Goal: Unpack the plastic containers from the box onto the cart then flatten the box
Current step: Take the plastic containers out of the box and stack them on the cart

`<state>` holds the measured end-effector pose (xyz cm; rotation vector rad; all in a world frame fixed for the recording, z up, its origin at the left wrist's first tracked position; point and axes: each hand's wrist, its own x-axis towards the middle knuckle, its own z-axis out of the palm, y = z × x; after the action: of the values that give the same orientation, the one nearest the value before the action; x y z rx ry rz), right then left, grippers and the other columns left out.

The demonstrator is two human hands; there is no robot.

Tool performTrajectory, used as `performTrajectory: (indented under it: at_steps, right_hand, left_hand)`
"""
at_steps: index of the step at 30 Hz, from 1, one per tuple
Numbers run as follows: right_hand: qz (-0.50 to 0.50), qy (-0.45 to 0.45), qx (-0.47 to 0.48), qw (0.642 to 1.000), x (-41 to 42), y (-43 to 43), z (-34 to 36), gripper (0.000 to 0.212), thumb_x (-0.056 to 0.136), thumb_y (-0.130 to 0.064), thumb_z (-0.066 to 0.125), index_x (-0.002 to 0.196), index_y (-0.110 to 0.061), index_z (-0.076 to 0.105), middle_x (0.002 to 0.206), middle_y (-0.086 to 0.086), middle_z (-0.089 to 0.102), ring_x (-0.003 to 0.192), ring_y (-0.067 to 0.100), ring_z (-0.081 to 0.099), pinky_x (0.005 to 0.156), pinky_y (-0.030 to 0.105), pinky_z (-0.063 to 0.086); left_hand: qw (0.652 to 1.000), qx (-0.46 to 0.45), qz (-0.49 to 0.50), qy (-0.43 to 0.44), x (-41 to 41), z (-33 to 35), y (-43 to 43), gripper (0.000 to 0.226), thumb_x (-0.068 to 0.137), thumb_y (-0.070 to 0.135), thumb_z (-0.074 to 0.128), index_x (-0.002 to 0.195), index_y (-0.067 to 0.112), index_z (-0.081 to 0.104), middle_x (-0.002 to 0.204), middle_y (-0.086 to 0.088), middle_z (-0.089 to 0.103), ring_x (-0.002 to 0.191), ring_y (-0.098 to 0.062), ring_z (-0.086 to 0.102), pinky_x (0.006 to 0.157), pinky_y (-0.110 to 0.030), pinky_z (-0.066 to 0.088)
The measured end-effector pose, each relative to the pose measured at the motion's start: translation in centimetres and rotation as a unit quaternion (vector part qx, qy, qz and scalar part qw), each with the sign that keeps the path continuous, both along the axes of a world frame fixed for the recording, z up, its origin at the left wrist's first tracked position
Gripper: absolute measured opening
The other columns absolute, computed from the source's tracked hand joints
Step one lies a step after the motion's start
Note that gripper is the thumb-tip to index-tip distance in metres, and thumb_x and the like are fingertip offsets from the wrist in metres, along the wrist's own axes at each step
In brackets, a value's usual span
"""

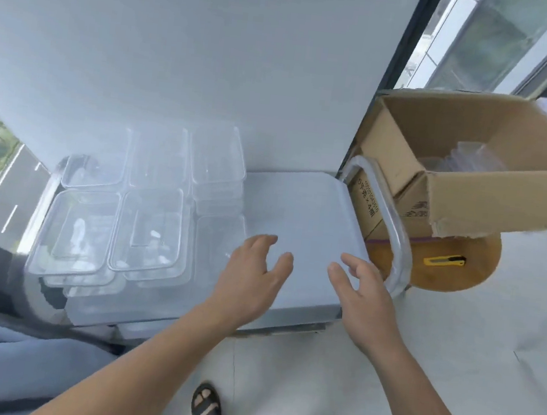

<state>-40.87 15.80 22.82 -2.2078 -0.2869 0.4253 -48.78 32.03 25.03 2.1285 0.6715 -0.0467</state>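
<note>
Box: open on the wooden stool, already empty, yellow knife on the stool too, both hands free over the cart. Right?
Not empty: the head view shows clear containers still inside the box. The rest holds: it stands open on the wooden stool, the yellow knife lies there too, and the left hand and right hand hover free over the cart.

clear plastic containers (148, 213): rectangular, open side up, nested in several stacks, packed side by side on the left half of the cart (302, 210). cart top is flat and grey, with a looped handle (395, 235) at its right end. cardboard box (471, 195): brown, upright, top open, far right, just past the handle. a few more containers (468, 158) are inside it.
</note>
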Motion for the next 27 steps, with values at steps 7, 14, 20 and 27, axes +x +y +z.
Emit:
performTrajectory:
  at_steps: [7, 14, 20, 27]
  right_hand:
    - [-0.05, -0.044, 0.048, 0.997, 2.4, -10.4, 3.6, 0.043, 0.097, -0.047, 0.049, 0.136, -0.029, 0.05, 0.127, -0.018, 0.045, 0.121, 0.005, 0.047, 0.099, 0.027, 0.041]
    - [-0.088, -0.061, 0.059, 0.992, 5.3, -20.9, 4.2, 0.042, 0.098, -0.048, 0.049, 0.136, -0.031, 0.05, 0.132, -0.02, 0.047, 0.122, 0.002, 0.046, 0.095, 0.022, 0.04]
    - [-0.113, -0.061, 0.068, 0.989, 8.5, -26.4, 3.9, 0.043, 0.096, -0.048, 0.049, 0.135, -0.03, 0.052, 0.132, -0.019, 0.051, 0.126, 0.002, 0.046, 0.106, 0.03, 0.042]
    - [-0.134, -0.053, 0.078, 0.986, 15.5, -28.7, 3.5, 0.045, 0.097, -0.047, 0.05, 0.137, -0.027, 0.051, 0.132, -0.016, 0.051, 0.125, 0.001, 0.045, 0.083, 0.008, 0.038]
  left_hand:
    - [0.998, 0.01, -0.036, -0.06, 3.8, 3.6, -9.4, 0.051, 0.101, 0.045, 0.042, 0.148, 0.026, 0.039, 0.153, 0.012, 0.037, 0.134, -0.009, 0.041, 0.107, -0.026, 0.033]
    - [0.991, 0.042, -0.084, -0.093, 9.2, 4.8, -19.7, 0.05, 0.101, 0.046, 0.043, 0.146, 0.026, 0.041, 0.153, 0.01, 0.039, 0.138, -0.009, 0.036, 0.11, -0.027, 0.033]
    - [0.989, 0.039, -0.101, -0.096, 13.3, 5.3, -24.3, 0.046, 0.101, 0.042, 0.045, 0.144, 0.025, 0.044, 0.149, 0.008, 0.043, 0.127, -0.005, 0.04, 0.097, -0.018, 0.028]
    - [0.989, 0.023, -0.104, -0.101, 20.9, 5.0, -25.9, 0.048, 0.101, 0.042, 0.045, 0.146, 0.025, 0.042, 0.149, 0.008, 0.043, 0.111, 0.002, 0.038, 0.086, -0.012, 0.032]
